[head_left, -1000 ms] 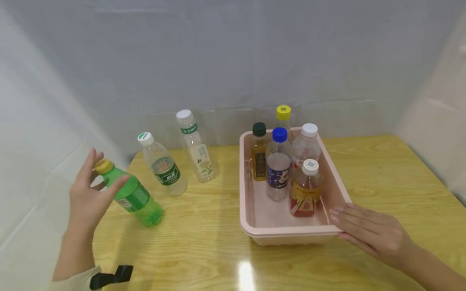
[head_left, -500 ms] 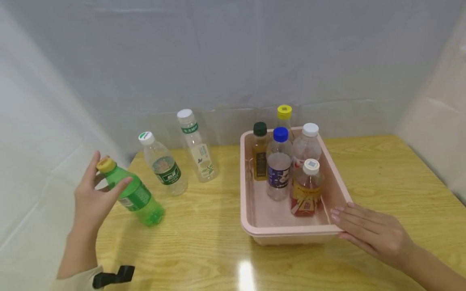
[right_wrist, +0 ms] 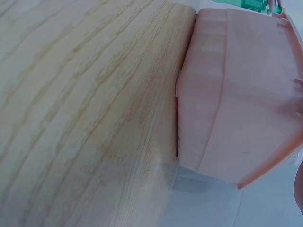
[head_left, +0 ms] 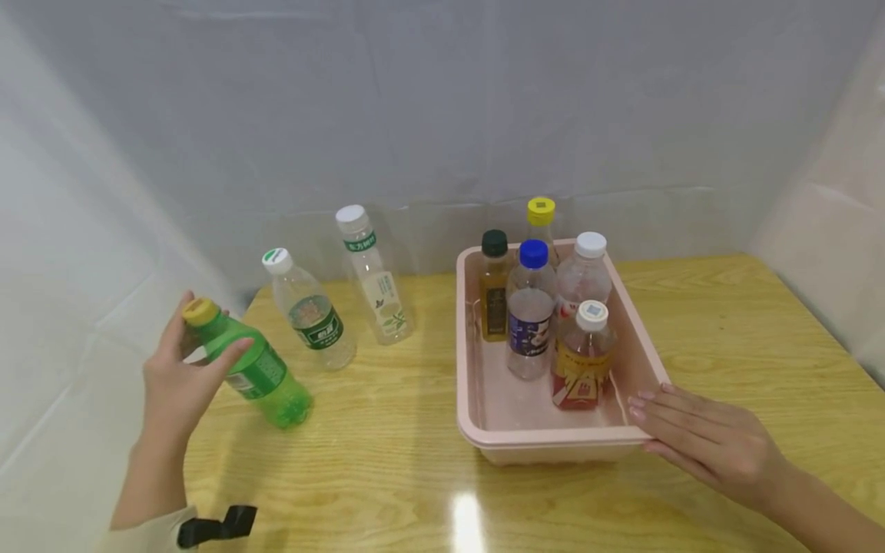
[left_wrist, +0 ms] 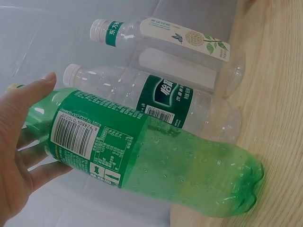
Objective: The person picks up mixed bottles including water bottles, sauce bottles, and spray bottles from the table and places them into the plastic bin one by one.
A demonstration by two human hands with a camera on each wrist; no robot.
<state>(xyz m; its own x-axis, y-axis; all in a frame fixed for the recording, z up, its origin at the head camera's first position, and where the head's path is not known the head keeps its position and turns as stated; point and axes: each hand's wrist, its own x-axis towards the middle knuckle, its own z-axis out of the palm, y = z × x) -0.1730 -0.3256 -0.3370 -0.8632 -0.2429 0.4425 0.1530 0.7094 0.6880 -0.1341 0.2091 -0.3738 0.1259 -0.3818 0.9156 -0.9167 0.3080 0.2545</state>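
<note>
My left hand [head_left: 176,384] holds a green soda bottle [head_left: 259,376] with a yellow cap, thumb on the near side and fingers behind it. In the left wrist view the thumb lies at the shoulder of the green bottle [left_wrist: 189,170], whose base stands on the table. Beyond it are a clear water bottle [head_left: 318,326] with a green label and a taller clear bottle [head_left: 379,296] with a white cap. My right hand [head_left: 719,442] rests its straight fingers on the near right corner of a pink tub [head_left: 553,438]. The right wrist view shows mostly the tub's outer wall [right_wrist: 255,94].
Inside the tub stand several bottles: a dark-capped one [head_left: 494,307], a blue-capped one [head_left: 531,326], a yellow-capped one [head_left: 541,223], a white-capped clear one [head_left: 584,280] and one with red liquid [head_left: 581,369]. A pale sheet [head_left: 442,115] borders the wooden table [head_left: 387,430].
My left hand has moved slightly right, closer about the green soda bottle, whose cap end shifted a little right at first. The right hand and the tub have stayed in place.
</note>
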